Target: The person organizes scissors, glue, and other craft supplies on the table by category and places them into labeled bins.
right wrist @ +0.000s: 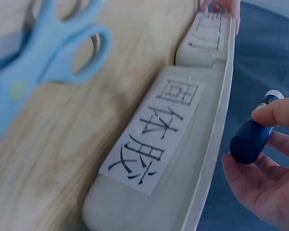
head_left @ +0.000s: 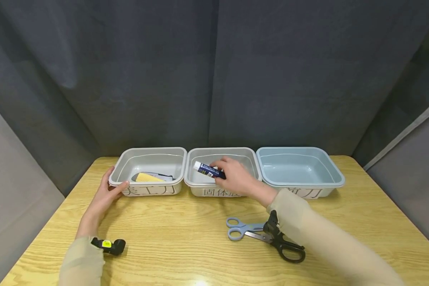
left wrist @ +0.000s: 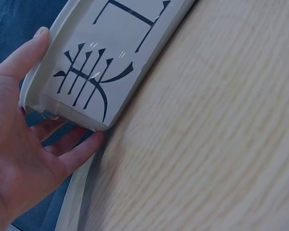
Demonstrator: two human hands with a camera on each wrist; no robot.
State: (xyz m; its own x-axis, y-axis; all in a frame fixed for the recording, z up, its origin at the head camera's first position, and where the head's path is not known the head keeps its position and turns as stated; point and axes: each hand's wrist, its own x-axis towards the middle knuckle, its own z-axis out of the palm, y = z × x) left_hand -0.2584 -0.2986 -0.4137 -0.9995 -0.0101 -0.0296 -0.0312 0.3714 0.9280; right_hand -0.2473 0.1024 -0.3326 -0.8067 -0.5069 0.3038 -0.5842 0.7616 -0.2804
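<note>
My right hand pinches a dark blue glue stick with a white end, between thumb and fingers. It is over the middle grey bin, whose front label my wrist and hand partly cover. In the right wrist view the glue stick shows its rounded blue end. At the far left, my left hand grips the front left corner of the left grey bin. Its thumb lies at the rim and its fingers curl round the side. Yellow and grey utility knives lie inside that bin.
A light blue bin stands right of the middle one, all three in a row at the table's back. Blue-handled scissors and black-handled scissors lie in front, close together, near my right forearm. A dark curtain hangs behind.
</note>
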